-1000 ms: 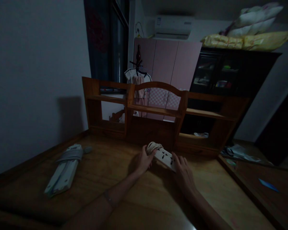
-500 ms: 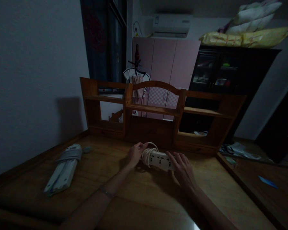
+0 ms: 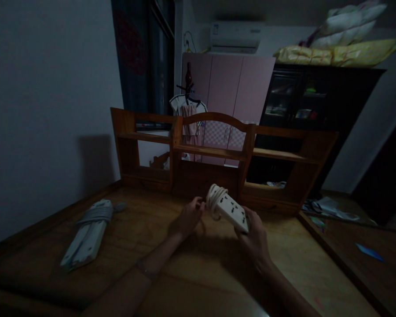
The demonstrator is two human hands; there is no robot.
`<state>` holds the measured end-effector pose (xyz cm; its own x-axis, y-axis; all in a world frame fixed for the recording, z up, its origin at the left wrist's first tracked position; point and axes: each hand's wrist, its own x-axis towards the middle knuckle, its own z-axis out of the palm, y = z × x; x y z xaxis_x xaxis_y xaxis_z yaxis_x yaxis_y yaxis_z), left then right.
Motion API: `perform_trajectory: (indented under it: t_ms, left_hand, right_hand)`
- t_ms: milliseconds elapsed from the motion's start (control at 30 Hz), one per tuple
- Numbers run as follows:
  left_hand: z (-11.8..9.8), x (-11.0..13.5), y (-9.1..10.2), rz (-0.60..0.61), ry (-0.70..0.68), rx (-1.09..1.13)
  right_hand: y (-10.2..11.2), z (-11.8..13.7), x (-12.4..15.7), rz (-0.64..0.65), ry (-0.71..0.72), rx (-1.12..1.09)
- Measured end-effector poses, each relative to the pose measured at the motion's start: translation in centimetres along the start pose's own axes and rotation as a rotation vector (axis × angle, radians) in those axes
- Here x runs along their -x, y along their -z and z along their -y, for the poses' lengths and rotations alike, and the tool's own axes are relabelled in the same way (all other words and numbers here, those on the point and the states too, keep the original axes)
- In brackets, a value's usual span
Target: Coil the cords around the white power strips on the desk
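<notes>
A white power strip (image 3: 232,212) is tilted up above the wooden surface, its sockets facing me. My right hand (image 3: 254,233) grips its lower right end. White cord (image 3: 215,198) is wound around the strip's upper left end. Just left of that coil, my left hand (image 3: 189,218) is closed, with the fingers pinched on the strip's cord; a loose loop hangs dimly below the fingers. At the left lies a second power strip (image 3: 87,237), wrapped in its grey cord (image 3: 97,212), with its plug beside it. Neither hand touches that one.
A wooden shelf unit (image 3: 211,152) stands along the back of the wooden tabletop (image 3: 185,281). A wall (image 3: 49,132) borders the left side. On the right, past a raised edge, lie a blue packet (image 3: 369,252) and some plastic bags (image 3: 333,208).
My right hand has lifted and tilted the power strip, its corded end now higher. My left hand has moved slightly right and down, drawing the cord below the coil.
</notes>
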<state>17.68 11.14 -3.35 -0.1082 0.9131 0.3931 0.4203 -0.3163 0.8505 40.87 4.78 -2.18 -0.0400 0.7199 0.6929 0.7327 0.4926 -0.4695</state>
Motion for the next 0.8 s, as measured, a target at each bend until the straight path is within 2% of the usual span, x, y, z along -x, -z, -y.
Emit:
perform_trajectory:
  t_ms: [100,200,267,333,467,567,700,800]
  left_hand:
    - [-0.9,1.4,-0.9,0.099,-0.173,-0.003]
    - [-2.0,3.0,-1.8,0.230,-0.319,0.014]
    - [-2.8,3.7,-2.2,0.294,-0.318,0.095]
    - [-3.2,3.9,-2.4,0.313,-0.246,0.185]
    - [-2.8,3.5,-2.5,0.344,-0.150,0.219]
    - [-1.8,3.1,-2.5,0.269,-0.094,0.190]
    - [-0.9,2.1,-2.1,0.048,-0.030,0.181]
    - [-0.5,1.1,-1.5,-0.096,0.005,0.206]
  right_hand:
    - [-0.7,-1.0,0.1,0.002,-0.062,-0.045]
    - [-1.2,-1.6,0.2,0.016,-0.065,-0.044]
    - [-1.4,-1.6,0.3,0.029,-0.045,-0.040]
    - [-1.5,-1.5,0.3,0.032,-0.025,-0.039]
    - [-1.7,-1.7,0.2,0.004,-0.032,-0.005]
    - [-1.5,-2.4,0.0,-0.013,-0.043,0.059]
    - [-0.7,-3.2,-0.4,0.025,0.018,0.185]
    - [-0.4,-2.7,-0.5,0.084,0.099,0.235]
